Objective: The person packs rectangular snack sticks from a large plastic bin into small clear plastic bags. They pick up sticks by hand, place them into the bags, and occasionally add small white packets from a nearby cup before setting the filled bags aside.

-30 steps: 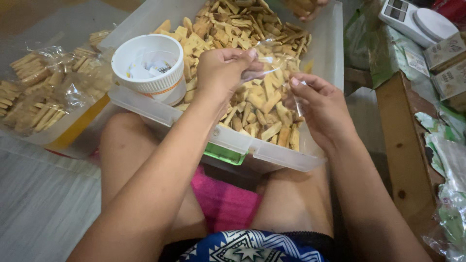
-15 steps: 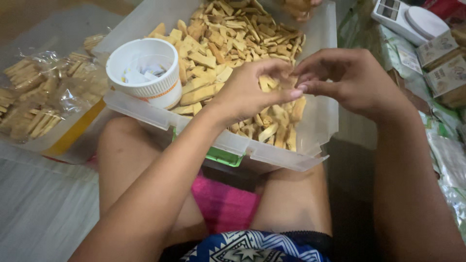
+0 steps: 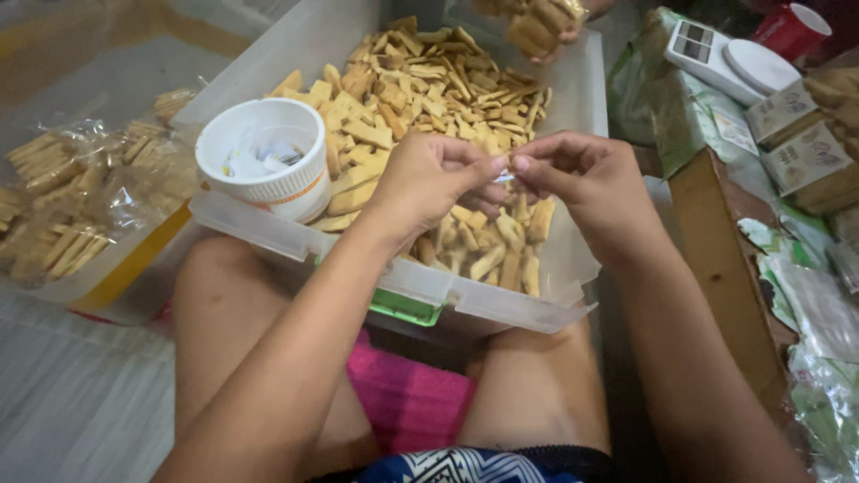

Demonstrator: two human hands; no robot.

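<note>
Both hands over clear bin (image 3: 573,98) w/ crackers: left hand (image 3: 429,183) & right hand (image 3: 586,179) pinch-closed on small clear wrapper (image 3: 504,177) (white cup (image 3: 264,165) at bin's left corner).

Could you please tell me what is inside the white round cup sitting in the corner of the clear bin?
The white cup holds small white and bluish packets; its rim hides whatever lies deeper.

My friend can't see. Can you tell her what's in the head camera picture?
Two hands, left hand and right hand, meet fingertip to fingertip, pinching something small and clear above a clear plastic bin full of tan cracker sticks on the person's lap. A white cup sits in the bin's corner, with bagged crackers at left and a scale at right.
</note>
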